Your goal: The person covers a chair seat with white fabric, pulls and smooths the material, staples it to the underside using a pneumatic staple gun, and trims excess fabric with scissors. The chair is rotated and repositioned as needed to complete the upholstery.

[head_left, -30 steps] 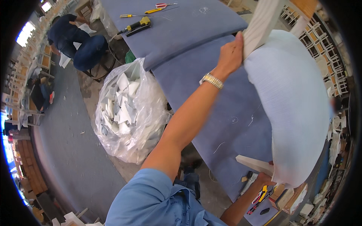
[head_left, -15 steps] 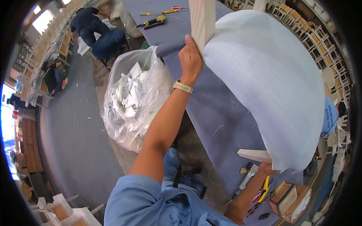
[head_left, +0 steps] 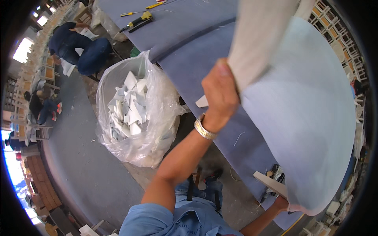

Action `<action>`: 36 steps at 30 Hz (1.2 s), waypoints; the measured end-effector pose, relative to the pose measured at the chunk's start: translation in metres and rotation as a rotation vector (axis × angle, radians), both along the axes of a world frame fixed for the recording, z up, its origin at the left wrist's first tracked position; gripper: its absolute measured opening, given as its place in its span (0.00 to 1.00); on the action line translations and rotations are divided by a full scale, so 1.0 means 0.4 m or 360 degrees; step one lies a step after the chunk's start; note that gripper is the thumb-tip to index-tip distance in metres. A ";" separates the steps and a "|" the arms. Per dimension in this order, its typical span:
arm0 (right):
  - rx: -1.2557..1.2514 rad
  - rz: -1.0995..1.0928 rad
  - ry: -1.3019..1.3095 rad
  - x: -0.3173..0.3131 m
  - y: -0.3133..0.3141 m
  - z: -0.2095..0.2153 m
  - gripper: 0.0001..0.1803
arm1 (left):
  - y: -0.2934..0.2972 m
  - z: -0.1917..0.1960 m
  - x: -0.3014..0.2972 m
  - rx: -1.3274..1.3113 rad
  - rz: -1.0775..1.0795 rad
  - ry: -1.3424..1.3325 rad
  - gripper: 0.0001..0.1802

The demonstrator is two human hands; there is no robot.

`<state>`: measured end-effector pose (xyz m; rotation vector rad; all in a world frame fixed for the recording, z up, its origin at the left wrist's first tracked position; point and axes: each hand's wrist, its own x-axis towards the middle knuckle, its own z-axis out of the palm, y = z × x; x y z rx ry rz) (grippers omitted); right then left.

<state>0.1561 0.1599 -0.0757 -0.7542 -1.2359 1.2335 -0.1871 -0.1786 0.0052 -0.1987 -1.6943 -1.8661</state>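
A chair (head_left: 311,106) with pale blue woven upholstery and bare wooden legs is held up over the table, tilted, its padded back facing right. My left hand (head_left: 222,88) is closed round the base of a thick wooden leg (head_left: 256,43), which is smeared by motion. Another leg's tip (head_left: 202,102) shows beside my left wrist. At the lower end, my right hand (head_left: 281,203) grips the chair's edge close to another wooden leg (head_left: 271,184); its fingers are partly hidden behind the fabric.
A clear plastic bag (head_left: 159,129) of white offcuts stands left of the blue-grey covered table (head_left: 189,63). On the table lie a yellow-black power tool (head_left: 138,21) and a yellow cutter (head_left: 153,6). A person (head_left: 78,49) bends at far left; stacked chair frames line the sides.
The chair has swung to the right and closer to me, its upper leg now leaning. Both hands moved with it, keeping their hold. Another leg's tip has come into sight by my left wrist.
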 end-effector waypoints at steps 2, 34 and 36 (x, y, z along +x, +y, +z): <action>0.0010 0.0020 0.0014 0.033 0.019 0.012 0.39 | 0.051 0.003 0.027 0.0071 -0.0021 0.0108 0.25; 0.0449 0.0714 0.0232 0.108 0.203 -0.065 0.30 | -0.213 -1.416 1.150 -0.2054 -0.1636 -0.2384 0.24; 0.0428 0.0576 0.0256 0.066 0.153 -0.054 0.27 | -0.213 -1.416 1.110 -0.1944 -0.1461 -0.2455 0.20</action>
